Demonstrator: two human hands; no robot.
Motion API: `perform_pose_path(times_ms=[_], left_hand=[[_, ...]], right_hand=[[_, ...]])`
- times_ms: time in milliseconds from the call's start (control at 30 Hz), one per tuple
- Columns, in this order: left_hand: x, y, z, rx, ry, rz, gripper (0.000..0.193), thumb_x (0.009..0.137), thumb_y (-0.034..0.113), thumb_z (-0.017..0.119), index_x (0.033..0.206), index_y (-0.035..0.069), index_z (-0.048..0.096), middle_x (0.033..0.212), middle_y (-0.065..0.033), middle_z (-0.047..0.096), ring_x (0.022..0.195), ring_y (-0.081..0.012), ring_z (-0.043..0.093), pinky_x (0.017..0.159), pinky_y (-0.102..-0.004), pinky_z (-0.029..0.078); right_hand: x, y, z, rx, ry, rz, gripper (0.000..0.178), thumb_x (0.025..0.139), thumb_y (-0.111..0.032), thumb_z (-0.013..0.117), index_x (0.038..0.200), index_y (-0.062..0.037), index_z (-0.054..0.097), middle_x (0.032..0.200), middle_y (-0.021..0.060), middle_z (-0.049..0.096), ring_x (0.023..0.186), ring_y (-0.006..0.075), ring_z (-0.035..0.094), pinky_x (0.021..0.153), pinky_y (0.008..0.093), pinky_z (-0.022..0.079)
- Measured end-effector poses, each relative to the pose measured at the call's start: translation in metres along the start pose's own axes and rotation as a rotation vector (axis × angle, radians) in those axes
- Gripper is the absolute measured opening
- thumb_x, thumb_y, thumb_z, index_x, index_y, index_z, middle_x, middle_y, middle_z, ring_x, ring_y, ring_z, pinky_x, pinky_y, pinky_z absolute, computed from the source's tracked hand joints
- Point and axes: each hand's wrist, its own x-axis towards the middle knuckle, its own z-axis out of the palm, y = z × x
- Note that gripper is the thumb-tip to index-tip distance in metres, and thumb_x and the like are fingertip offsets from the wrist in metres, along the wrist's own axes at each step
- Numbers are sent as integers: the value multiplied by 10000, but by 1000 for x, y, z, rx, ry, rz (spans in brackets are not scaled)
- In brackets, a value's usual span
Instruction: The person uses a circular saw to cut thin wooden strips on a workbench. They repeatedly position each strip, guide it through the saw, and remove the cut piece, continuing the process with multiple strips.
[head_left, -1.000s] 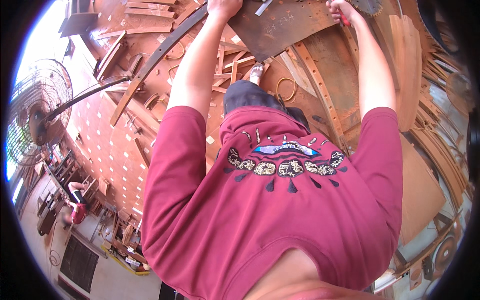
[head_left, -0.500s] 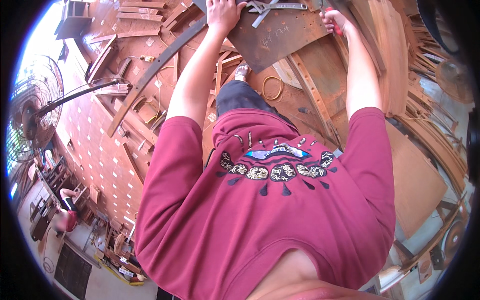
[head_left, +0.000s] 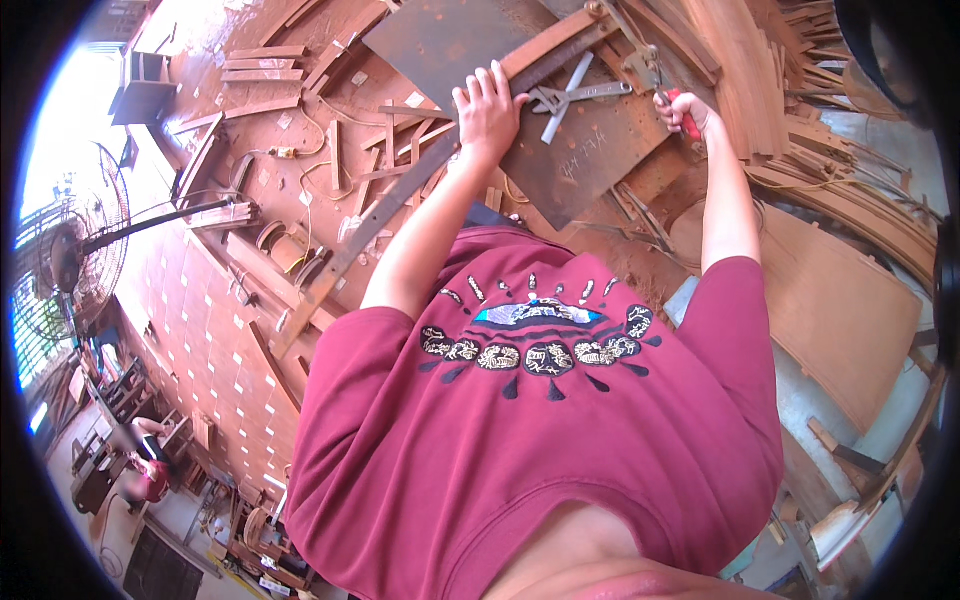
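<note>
My left hand (head_left: 485,115) lies with its fingers stretched out at the near end of a wooden bar (head_left: 555,45), over a long dark strip (head_left: 400,185) that runs down to the left. In my right hand (head_left: 692,113) are red-handled pliers (head_left: 672,98), the fingers closed round the grips. Their jaws point up toward a metal fitting (head_left: 640,62) by the bar's far end. Under both hands is a dark sheet (head_left: 560,185) with chalk writing. An adjustable wrench (head_left: 600,90) rests on it, crossing a flat pale metal strip (head_left: 568,98).
Wooden offcuts (head_left: 265,65) and a yellow cable plug (head_left: 285,153) lie on the tiled floor at left. A large fan (head_left: 70,235) stands far left. Curved planks (head_left: 850,215) and a brown board (head_left: 835,310) fill the right. Other people (head_left: 148,480) are at lower left.
Both hands now appear lower in the picture, along with the sheet and wrench. More of the wooden bar and the fitting has come into view. The pliers stay in my right hand.
</note>
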Motion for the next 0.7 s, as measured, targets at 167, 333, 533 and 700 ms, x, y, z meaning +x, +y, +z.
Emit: perform_pose_path(times_ms=[167, 333, 533, 700], left_hand=[[-12, 14, -6, -40, -76, -30, 726, 990, 530, 565, 1467, -15, 503, 1273, -165, 568, 1136, -311, 551, 929, -472, 434], [-7, 6, -7, -1, -14, -11, 713, 993, 530, 561, 1461, -5, 517, 1249, -150, 569, 1113, -297, 553, 918, -466, 437], [-8, 8, -11, -11, -64, -21, 701, 1008, 515, 541, 1471, -10, 507, 1273, -167, 569, 1144, -313, 547, 943, -480, 432], [-7, 7, -15, -24, -100, -18, 710, 1013, 509, 531, 1480, -24, 495, 1319, -190, 564, 1178, -330, 544, 962, -499, 428]], right_hand=[[-10, 13, 0, 17, 17, 3, 314, 634, -66, 592, 943, -102, 546, 709, -49, 479, 509, 81, 384, 478, 260, 320], [-10, 1, 6, -9, 3, 32, 372, 578, -28, 602, 938, -95, 533, 712, -22, 457, 537, 113, 410, 485, 273, 354], [-14, 2, 9, 47, -86, 49, 360, 583, -50, 633, 927, -102, 541, 717, -28, 481, 522, 109, 394, 488, 269, 304], [-15, 4, 13, 84, -68, 35, 314, 599, -69, 623, 897, -114, 537, 683, -33, 476, 495, 89, 369, 469, 262, 276]])
